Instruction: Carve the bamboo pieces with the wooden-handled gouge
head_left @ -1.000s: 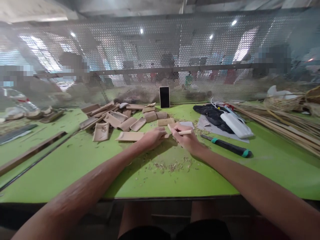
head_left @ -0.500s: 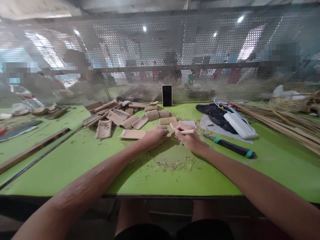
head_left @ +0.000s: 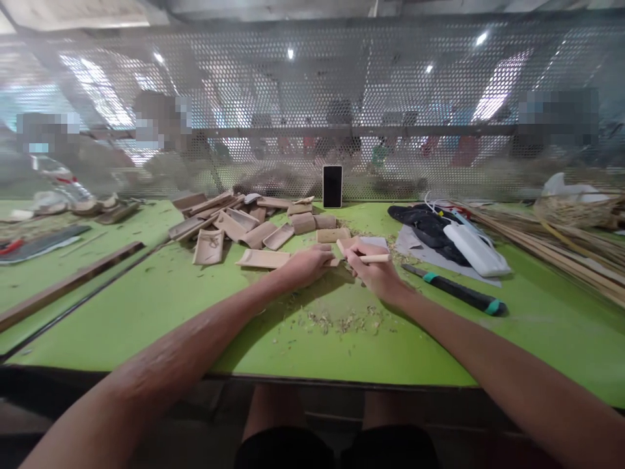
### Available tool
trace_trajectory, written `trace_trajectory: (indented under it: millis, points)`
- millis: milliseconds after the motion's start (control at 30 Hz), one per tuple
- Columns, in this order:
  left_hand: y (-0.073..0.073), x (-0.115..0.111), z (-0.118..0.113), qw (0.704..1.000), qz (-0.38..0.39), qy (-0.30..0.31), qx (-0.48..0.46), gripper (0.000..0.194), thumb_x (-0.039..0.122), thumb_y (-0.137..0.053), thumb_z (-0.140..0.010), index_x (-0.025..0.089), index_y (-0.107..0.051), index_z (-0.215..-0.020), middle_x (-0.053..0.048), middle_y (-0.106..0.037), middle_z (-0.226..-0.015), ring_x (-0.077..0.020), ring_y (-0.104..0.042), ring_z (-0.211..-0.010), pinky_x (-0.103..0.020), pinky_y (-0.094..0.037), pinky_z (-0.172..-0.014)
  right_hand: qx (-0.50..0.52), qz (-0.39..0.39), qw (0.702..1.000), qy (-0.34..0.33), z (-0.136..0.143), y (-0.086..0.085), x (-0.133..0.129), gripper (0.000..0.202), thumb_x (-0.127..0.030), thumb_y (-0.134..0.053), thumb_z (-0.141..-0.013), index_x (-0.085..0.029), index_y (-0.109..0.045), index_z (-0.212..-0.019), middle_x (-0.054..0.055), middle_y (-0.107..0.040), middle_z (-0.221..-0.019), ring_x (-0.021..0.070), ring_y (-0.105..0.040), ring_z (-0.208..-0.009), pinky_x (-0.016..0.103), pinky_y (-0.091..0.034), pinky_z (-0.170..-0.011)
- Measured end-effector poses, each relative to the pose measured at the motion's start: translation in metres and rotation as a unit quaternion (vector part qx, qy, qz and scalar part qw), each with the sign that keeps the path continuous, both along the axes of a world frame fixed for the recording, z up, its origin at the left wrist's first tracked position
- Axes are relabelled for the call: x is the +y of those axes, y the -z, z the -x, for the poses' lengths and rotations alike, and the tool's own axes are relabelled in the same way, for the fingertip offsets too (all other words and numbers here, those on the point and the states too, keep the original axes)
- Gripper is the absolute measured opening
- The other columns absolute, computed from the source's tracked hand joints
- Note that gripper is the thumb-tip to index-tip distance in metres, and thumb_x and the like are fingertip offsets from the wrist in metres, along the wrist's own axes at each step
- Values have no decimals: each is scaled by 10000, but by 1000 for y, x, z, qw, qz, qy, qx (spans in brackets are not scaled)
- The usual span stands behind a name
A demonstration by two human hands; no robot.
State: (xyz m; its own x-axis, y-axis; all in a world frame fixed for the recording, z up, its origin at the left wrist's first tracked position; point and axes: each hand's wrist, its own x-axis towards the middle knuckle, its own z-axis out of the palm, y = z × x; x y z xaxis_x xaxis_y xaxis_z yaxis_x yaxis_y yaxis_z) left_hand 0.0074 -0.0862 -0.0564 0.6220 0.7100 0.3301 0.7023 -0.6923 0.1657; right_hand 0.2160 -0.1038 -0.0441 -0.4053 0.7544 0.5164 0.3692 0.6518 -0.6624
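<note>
My left hand (head_left: 311, 264) is closed on a pale split-bamboo piece (head_left: 263, 259), whose trough-shaped end sticks out to the left and whose short tip shows past the fingers on the right. Just right of it, my right hand (head_left: 374, 270) grips a slim tool with a light wooden handle (head_left: 377, 258), held like a pen; its working end is hidden by the fingers. A small pale wooden bit (head_left: 340, 246) shows at the right fingertips. Shavings (head_left: 342, 320) lie on the green table (head_left: 219, 339) below both hands.
Cut bamboo pieces (head_left: 234, 225) are heaped at back left. A phone (head_left: 333, 186) stands upright against the perforated metal screen (head_left: 273, 150). To the right lie a black-handled knife (head_left: 463, 294), a white power strip (head_left: 478, 251), dark cloth (head_left: 422, 225) and long bamboo strips (head_left: 547, 241).
The whole view has shifted slightly, so things sit a little further right. Both hands keep nearly the same place and grip on the bamboo and the tool.
</note>
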Motion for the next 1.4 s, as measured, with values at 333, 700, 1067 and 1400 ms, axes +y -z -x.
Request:
trace_trajectory:
  millis: [333,700,1067,1400]
  points:
    - [-4,-4,-4,1000,-6,-11,25,322,292,-438,-1027,159,-683,-865,-61,-642,-895,-184,-584,-840,-278,-440,-737,-12,-26,1000,12,-1,4,3,322,-325,-502,-980,-210,-574,-689,-3,-583,-571,149,-523,-563,299,-400,-583]
    - [-6,-5,-3,999,-5,-14,34,333,285,-463,-1016,154,-685,-806,-61,-632,-874,-164,-557,-749,-276,-394,-651,4,-19,1000,10,0,3,0,337,-324,-507,-974,-213,-551,-660,-13,-551,-558,137,-506,-530,293,-395,-568]
    - [0,-1,-1,999,-19,-10,28,322,287,-470,-1009,156,-693,-818,-65,-637,-855,-171,-570,-750,-283,-408,-656,1,8,1000,19,1,6,1,354,-366,-506,-977,-221,-535,-655,-11,-552,-548,143,-491,-522,296,-379,-538]
    - [-3,-2,-2,999,-5,-11,37,344,293,-451,-1012,155,-694,-812,-68,-635,-878,-170,-569,-764,-274,-418,-673,-11,-17,999,25,2,5,0,339,-345,-496,-969,-221,-530,-656,-5,-555,-551,155,-506,-556,310,-392,-576]
